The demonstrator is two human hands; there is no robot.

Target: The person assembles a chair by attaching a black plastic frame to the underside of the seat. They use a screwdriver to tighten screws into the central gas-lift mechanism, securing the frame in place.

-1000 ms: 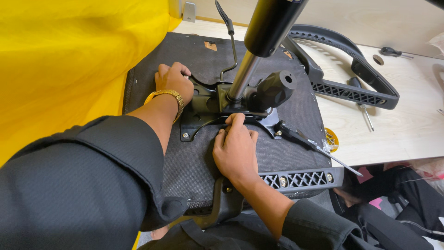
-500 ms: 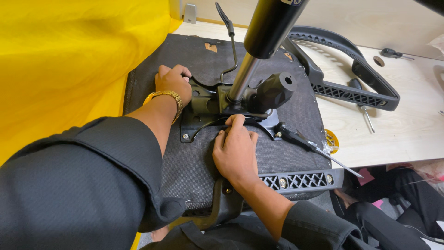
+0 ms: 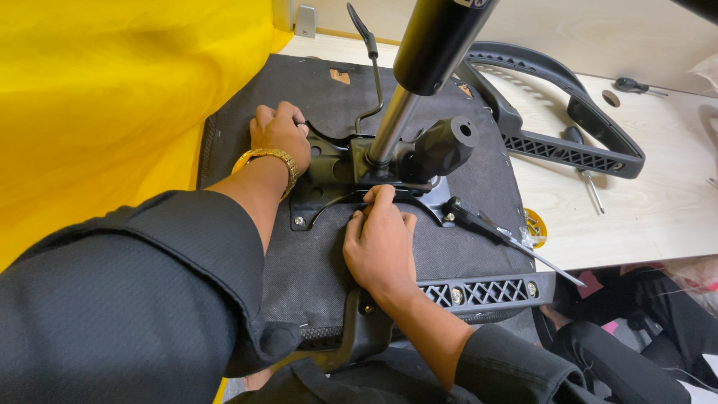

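Observation:
An upturned office chair seat (image 3: 329, 247) with a dark fabric underside lies on a table. A black metal tilt mechanism plate (image 3: 333, 168) is bolted in its middle, with a gas lift column (image 3: 419, 67) rising from it and a round black knob (image 3: 441, 146) at its right. My left hand (image 3: 280, 135), with a gold bracelet, presses on the plate's far left corner. My right hand (image 3: 381, 239) rests flat on the seat, fingertips on the plate's near edge. Neither hand holds a tool.
A screwdriver (image 3: 508, 239) lies on the seat at the right. A black armrest (image 3: 561, 135) lies on the light wooden table (image 3: 651, 217), with another screwdriver (image 3: 587, 176) and a small tool (image 3: 632, 86) beyond. A second armrest (image 3: 486, 290) is fixed at the seat's near edge. Yellow cloth (image 3: 112, 112) covers the left.

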